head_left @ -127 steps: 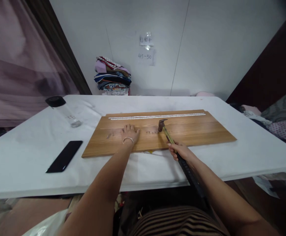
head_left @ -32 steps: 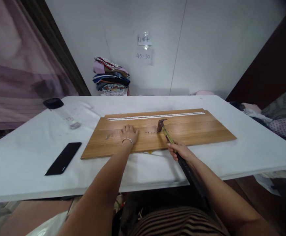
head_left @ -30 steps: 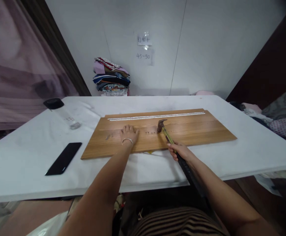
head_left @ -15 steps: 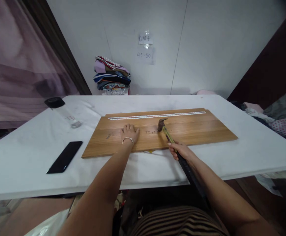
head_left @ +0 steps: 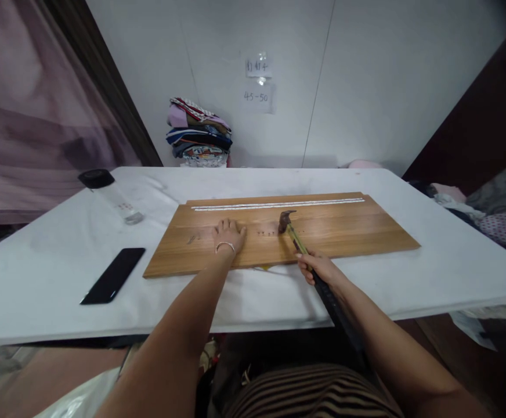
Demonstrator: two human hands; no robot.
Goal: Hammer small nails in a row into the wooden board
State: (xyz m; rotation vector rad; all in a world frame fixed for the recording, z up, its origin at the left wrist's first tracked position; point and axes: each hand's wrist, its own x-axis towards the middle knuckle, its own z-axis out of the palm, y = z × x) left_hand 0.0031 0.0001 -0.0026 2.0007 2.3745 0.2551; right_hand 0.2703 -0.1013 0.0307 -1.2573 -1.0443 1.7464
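- Right hand [head_left: 318,267] is gripping the hammer [head_left: 291,227], head down on the board [head_left: 322,232].
- Left hand [head_left: 228,235] lies flat and open on the board.
- Phone [head_left: 112,283] and bottle [head_left: 111,196] sit off left on the surface [head_left: 39,261], well clear.

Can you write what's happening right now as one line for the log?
left hand: flat on wooden board | right hand: grips hammer, head at row of nails | phone, bottle: on table
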